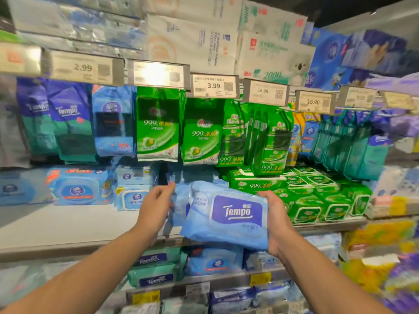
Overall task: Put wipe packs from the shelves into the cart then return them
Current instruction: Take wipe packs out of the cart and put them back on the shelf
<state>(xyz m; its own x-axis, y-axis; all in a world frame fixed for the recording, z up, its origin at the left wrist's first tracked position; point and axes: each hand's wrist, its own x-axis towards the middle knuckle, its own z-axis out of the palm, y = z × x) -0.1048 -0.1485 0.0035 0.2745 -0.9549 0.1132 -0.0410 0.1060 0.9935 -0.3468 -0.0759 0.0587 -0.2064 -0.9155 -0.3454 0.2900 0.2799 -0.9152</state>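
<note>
A light blue Tempo wipe pack (226,214) with a dark blue lid label is held in front of the middle shelf (68,223), tilted slightly. My right hand (276,220) grips its right edge. My left hand (156,207) hovers just left of the pack with fingers apart, holding nothing; its fingertips are near another blue pack (179,200) lying behind on the shelf. No cart is in view.
Green 999 wipe packs (317,196) are stacked on the shelf to the right. Blue lidded packs (77,186) lie at the left. Green and blue bags hang from hooks above, under price tags (214,86). Lower shelves hold more Tempo packs (156,268).
</note>
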